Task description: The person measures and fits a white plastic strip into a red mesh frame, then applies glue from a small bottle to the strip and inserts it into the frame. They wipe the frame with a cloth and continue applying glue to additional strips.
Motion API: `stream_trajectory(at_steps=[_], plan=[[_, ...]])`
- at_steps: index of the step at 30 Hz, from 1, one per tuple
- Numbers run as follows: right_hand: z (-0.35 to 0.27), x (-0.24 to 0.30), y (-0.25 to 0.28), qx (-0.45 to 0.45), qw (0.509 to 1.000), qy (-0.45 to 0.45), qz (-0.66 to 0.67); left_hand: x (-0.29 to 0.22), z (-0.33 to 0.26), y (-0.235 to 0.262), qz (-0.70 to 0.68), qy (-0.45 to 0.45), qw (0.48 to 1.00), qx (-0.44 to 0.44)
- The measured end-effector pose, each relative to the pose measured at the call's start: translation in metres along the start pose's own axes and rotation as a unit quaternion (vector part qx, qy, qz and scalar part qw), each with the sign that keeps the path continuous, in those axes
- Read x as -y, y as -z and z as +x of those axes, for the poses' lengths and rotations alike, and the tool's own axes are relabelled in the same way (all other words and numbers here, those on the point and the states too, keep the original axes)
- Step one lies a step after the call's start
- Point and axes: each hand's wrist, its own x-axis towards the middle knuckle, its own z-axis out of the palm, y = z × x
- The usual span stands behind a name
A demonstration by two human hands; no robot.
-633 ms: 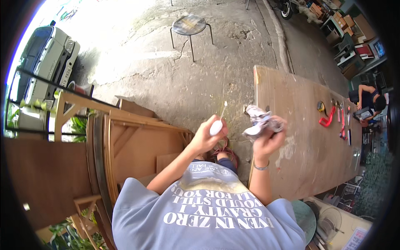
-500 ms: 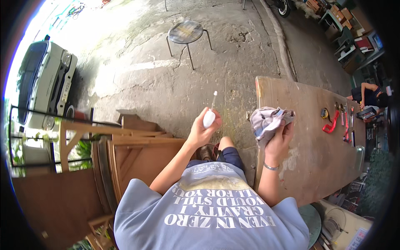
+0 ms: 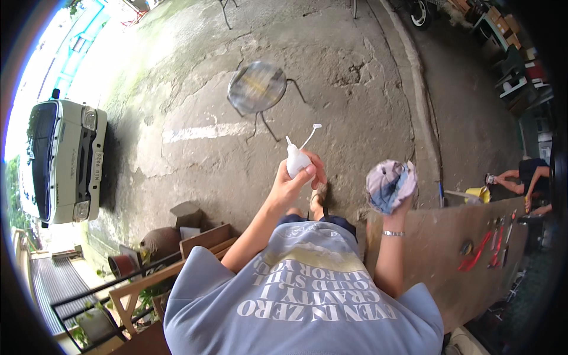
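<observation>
Head view. Left hand (image 3: pixel 290 188) out in front of the body, grip closed round a white squeeze bottle (image 3: pixel 297 165): thumb laid across the near side, fingers curled behind. Thin nozzle (image 3: pixel 289 142) pointed up and away from the wearer, leaning slightly left; presumably held that way so nothing dripped. Cap (image 3: pixel 317 126) off the tip, dangling out on its strap to the right, clear of the opening.

Right hand (image 3: pixel 400 218) raised near the table edge, a band (image 3: pixel 393 233) at the wrist. It gripped a bunched grey-blue cloth (image 3: pixel 390 186); most fingers hidden behind the folds, exact pinch not readable. Bunching probably made a compact pad and stopped loose ends trailing. Cloth and bottle well apart, not touching.

Table (image 3: pixel 426 266) on the right. Red-handled tools (image 3: pixel 497 248) lay roughly side by side toward its far end, likely so each could be told apart. Round stool (image 3: pixel 256 87) stood ahead on the concrete floor (image 3: pixel 195 160), blurred. Co-worker (image 3: pixel 535 177) beyond the table, at far right.
</observation>
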Motion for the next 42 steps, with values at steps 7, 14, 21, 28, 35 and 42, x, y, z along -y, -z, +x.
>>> stream_trajectory(at_steps=[7,14,21,28,35,42], plan=[[0.218,0.028,-0.078,-0.044,0.994,0.101,-0.019,-0.016,0.206,0.03,-0.014,-0.025,0.999,0.025],[0.412,0.029,-0.09,-0.052,0.996,0.053,0.049,-0.003,0.406,0.086,-0.018,0.012,1.0,0.014],[0.585,0.033,-0.137,-0.074,0.994,-0.043,0.066,-0.039,0.611,0.133,-0.004,0.034,0.999,0.03],[0.799,0.022,-0.088,-0.115,0.991,-0.059,0.019,-0.073,0.783,0.208,0.032,-0.008,0.999,-0.037],[1.06,0.024,-0.105,-0.184,0.905,0.003,-0.383,-0.068,0.95,0.303,0.03,-0.001,0.99,-0.136],[1.335,0.019,-0.179,-0.055,0.717,0.013,-0.695,-0.098,1.09,0.376,0.044,-0.045,0.974,-0.218]])
